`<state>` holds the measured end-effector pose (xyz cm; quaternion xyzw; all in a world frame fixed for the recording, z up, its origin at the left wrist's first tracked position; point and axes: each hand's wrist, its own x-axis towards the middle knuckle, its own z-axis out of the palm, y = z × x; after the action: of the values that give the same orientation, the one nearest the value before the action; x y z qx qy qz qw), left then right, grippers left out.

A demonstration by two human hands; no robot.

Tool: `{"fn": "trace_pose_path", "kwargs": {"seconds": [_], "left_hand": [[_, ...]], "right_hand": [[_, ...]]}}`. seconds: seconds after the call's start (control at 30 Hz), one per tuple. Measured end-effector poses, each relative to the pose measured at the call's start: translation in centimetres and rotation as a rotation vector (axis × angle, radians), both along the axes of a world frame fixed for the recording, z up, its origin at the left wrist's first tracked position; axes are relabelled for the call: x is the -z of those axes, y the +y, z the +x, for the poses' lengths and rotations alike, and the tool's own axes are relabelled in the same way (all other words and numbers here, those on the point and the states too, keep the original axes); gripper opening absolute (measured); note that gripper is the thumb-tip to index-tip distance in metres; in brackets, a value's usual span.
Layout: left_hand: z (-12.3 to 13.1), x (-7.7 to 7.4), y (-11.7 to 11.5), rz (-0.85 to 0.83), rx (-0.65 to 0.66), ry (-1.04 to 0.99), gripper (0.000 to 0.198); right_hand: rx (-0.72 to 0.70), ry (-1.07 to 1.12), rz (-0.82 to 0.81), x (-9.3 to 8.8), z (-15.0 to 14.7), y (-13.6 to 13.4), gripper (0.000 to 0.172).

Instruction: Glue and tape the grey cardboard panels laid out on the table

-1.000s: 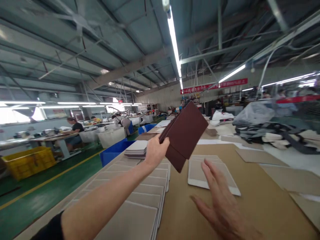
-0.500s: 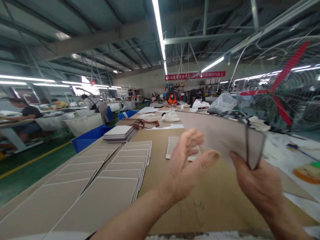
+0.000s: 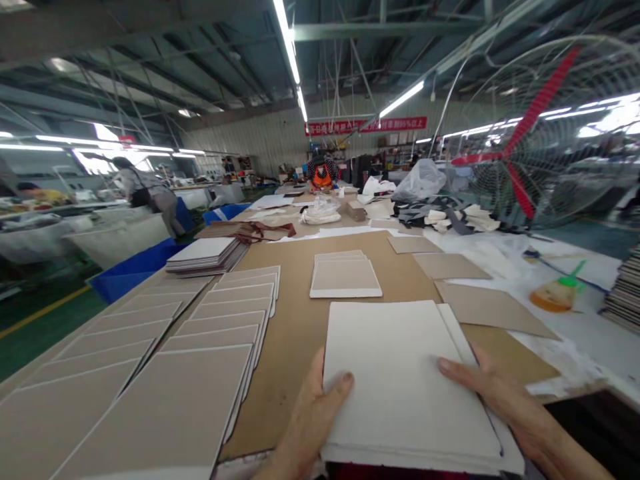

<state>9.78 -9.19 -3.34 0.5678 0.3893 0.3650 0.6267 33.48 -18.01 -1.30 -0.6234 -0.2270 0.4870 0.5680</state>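
A small stack of off-white rectangular panels is between my hands at the near edge of the table, its sheets slightly out of line at the right. My left hand grips the left edge, thumb on top. On the right side my right hand clasps the stack, thumb over the upper face and fingers hidden beneath. Just beyond lies a short fan of beige panels with pale borders. To the left, two overlapping rows of similar beige panels run along the table.
A neat panel pile stands at the far left beside a blue bin. Loose beige sheets lie to the right, near a glue bottle with a green nozzle. A large fan stands at the right. A person is across the table.
The panel held up in my right hand has come down to the near edge, where a stack now shows. My left hand, free before, has closed on its left side. The view has turned right.
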Motion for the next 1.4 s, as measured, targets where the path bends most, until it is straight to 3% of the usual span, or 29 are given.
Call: {"fn": "trace_pose_path", "kwargs": {"seconds": [0.13, 0.3, 0.4, 0.47, 0.53, 0.67, 0.77, 0.83, 0.93, 1.07, 1.23, 1.3, 1.4], "left_hand": [[0.4, 0.6, -0.5, 0.060, -0.056, 0.111, 0.077], [0.4, 1.2, 0.0, -0.076, -0.116, 0.066, 0.073], [0.4, 1.7, 0.1, 0.046, -0.127, 0.156, 0.089], [0.4, 1.7, 0.4, 0.142, -0.068, 0.269, 0.096], [0.4, 1.6, 1.1, 0.216, -0.031, 0.358, 0.087], [0.4, 1.7, 3.4, 0.264, 0.000, 0.382, 0.056], [0.8, 2.5, 4.7, 0.248, -0.093, 0.426, 0.058], [1.3, 2.9, 5.0, 0.276, -0.156, 0.466, 0.059], [2.2, 2.9, 4.5, 0.299, -0.113, 0.503, 0.054], [2.9, 2.4, 3.6, 0.340, -0.150, 0.602, 0.069], [2.3, 3.5, 3.7, 0.588, -0.110, 0.765, 0.071], [2.0, 4.5, 3.9, 0.747, -0.102, 0.836, 0.067], [1.5, 5.9, 4.2, 0.955, -0.067, 0.852, 0.060]], "right_hand": [[0.015, -0.413, 0.013, 2.3, 0.6, 1.2, 0.093], [0.069, -0.468, 0.063, 4.9, 2.3, 1.8, 0.083], [0.024, -0.689, 0.094, 5.7, 2.6, 1.9, 0.078], [-0.050, -0.849, 0.136, 5.8, 2.6, 2.1, 0.064], [-0.069, -0.916, 0.145, 5.8, 2.7, 2.3, 0.058], [-0.076, -1.102, 0.062, 6.7, 3.4, 2.9, 0.067], [-0.151, -1.289, 0.049, 7.4, 3.6, 3.2, 0.069], [-0.200, -1.320, 0.047, 7.4, 3.5, 3.4, 0.071], [-0.267, -1.325, 0.033, 7.1, 2.9, 3.9, 0.073], [-0.255, -1.342, 0.021, 7.1, 2.0, 4.0, 0.075], [-0.313, -1.325, -0.017, 7.1, 1.4, 2.8, 0.077], [-0.307, -1.275, 0.013, 6.6, 2.8, 2.7, 0.073], [-0.104, -1.274, 0.085, 5.8, 7.7, 3.1, 0.058]]}}
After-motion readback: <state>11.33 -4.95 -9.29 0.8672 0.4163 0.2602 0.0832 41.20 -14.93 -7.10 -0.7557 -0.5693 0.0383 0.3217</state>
